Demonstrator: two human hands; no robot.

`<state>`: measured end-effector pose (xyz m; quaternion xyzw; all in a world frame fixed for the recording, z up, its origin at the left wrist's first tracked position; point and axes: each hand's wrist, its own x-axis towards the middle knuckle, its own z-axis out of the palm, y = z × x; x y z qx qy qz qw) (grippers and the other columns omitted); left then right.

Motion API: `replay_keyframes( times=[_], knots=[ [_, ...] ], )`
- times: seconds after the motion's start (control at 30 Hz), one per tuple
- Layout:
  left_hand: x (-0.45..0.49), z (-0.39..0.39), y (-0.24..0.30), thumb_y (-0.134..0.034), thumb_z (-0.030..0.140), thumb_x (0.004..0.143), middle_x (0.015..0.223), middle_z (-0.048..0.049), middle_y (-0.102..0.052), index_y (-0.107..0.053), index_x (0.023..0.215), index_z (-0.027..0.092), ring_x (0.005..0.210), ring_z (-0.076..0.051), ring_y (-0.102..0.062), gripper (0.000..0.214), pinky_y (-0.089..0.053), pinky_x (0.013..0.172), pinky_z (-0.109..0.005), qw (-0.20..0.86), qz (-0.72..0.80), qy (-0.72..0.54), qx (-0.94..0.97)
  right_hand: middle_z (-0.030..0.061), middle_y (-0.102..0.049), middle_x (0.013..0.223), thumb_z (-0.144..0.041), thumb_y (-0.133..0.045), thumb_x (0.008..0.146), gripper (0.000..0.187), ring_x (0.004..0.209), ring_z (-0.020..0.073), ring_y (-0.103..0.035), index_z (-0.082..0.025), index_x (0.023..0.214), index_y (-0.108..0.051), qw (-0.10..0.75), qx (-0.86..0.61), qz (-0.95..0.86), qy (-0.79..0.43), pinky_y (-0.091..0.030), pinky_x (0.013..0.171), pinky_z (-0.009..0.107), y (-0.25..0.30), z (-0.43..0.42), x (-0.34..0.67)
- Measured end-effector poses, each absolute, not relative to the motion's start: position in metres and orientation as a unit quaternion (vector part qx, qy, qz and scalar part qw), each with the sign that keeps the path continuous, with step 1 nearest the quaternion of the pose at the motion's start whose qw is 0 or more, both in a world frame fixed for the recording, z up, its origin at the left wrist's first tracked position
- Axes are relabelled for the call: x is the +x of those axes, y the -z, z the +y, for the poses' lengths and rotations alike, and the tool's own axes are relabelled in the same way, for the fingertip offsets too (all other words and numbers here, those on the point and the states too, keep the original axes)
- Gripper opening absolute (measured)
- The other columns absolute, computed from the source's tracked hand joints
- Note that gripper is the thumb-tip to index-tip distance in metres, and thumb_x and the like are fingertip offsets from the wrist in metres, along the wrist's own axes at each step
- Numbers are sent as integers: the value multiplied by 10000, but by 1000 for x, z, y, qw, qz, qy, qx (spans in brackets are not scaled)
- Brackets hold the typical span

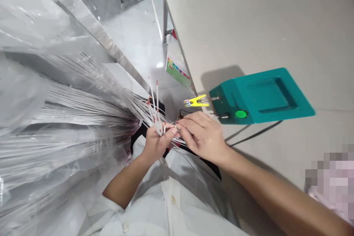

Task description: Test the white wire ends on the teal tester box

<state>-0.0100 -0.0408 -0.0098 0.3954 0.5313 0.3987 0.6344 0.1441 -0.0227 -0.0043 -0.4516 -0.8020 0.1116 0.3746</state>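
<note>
Closed around a few thin white wires (157, 107) with reddish ends is my left hand (157, 140), held in front of my body. My right hand (204, 132) meets it at the fingertips. Thumb and fingers of the right hand pinch at a small metallic-looking bit by the left thumb, too small to make out. Many more white wires (80, 103) run in long bundles from the left toward my lap. Just beyond my right hand, a yellow clip (196, 101) is fixed to a metal post on a teal device (262, 96) with a green button.
The teal device stands on a pale table (249, 18), with a black cable (254, 132) trailing from it. Clear plastic sheeting (33, 11) covers the wire bundles at left. A printed carton (178, 64) sits below the table edge. A pixelated patch fills the lower right corner.
</note>
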Motion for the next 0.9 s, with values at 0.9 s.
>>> replay_keyframes(
  times=[0.9],
  knots=[
    [-2,-44,-7,-626,319,745,637,-25,-661,-656,731,149,608,-129,-583,173,-445,615,-264,564,591,-410,406,42,-635,732,-233,-557,805,125,670,132,-605,-194,711,-629,441,-484,-638,-405,-492,593,245,-3,-20,139]
  ],
)
